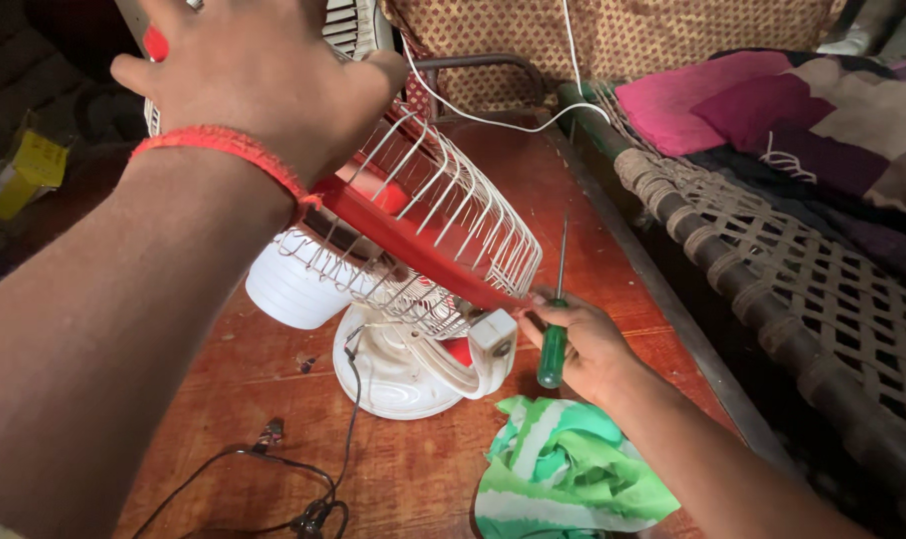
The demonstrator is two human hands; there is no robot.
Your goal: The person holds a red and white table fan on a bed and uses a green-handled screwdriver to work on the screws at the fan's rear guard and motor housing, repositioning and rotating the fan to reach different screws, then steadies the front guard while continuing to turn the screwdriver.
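White painted wire fan guard: thin metal, slightly chipped. Red fan blade: glossy plastic. Round white fan base: smooth plastic, scuffed. Green-handled screwdriver: translucent glossy plastic handle, bare metal shaft. Reddish-brown table: worn polished wood. Green-and-white rag: soft matt cloth.

A: Where is the head camera sitting?
B: It is looking steeply down from above, close over the wooden table.
A: And facing?
B: Toward twelve o'clock, the woven cot running along three o'clock.
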